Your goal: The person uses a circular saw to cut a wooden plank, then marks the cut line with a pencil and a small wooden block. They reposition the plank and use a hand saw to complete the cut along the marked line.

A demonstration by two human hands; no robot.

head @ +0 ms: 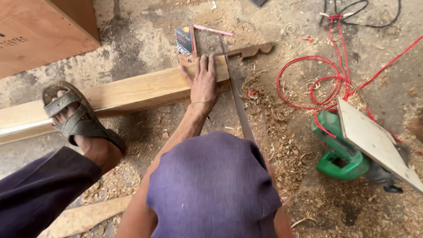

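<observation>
Concrete floor (141,39), grey, strewn with sawdust and wood shavings. Brown plywood panel (39,31) at upper left. Long pale timber beam (132,90) laid across the floor, pinned under a sandalled left foot (75,117) at the left end. Knee in purple cloth (211,185) filling the lower centre. Green power tool (341,152) at right, partly under a pale plywood offcut (374,141), with loose loops of red cable (308,83) just beyond. Left hand (204,81) spread flat, palm down, pressing on the beam's right end, gripping nothing. Long steel handsaw blade (238,103) running along that end face, touching or just beside it. Right hand hidden behind the knee; state not determinable, presumably on the saw handle. Small dark printed packet (183,39) and pink pencil (213,30) beyond the beam.

Step judged: sawing at the beam's end. Next stroke calls for a steady hold-down and a blade kept clear of the fingers.
</observation>
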